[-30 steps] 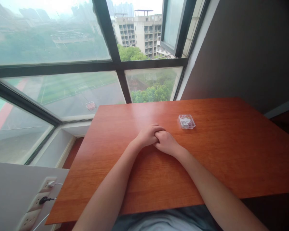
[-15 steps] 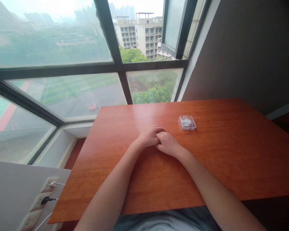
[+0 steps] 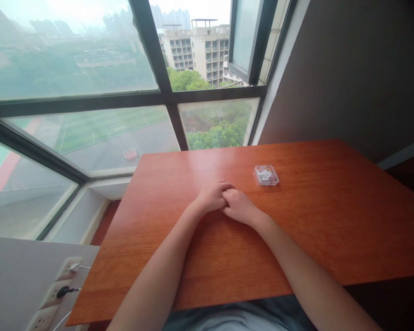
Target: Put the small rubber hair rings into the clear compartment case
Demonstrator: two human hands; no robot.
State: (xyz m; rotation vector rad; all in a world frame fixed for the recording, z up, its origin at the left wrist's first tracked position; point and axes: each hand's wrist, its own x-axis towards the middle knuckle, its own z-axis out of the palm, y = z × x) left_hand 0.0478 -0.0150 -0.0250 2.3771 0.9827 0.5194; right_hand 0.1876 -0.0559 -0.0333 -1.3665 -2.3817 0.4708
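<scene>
Both of my hands rest together in the middle of the reddish wooden table. My left hand is curled over the fingers of my right hand, so the two are clasped and nothing shows inside them. A small clear plastic box with little mixed pieces in it lies on the table just beyond and to the right of my right hand, a short gap away from it.
A large window with dark frames runs along the far and left side. A dark wall stands to the right. A power strip with a black and a white plug sits on a grey ledge at lower left.
</scene>
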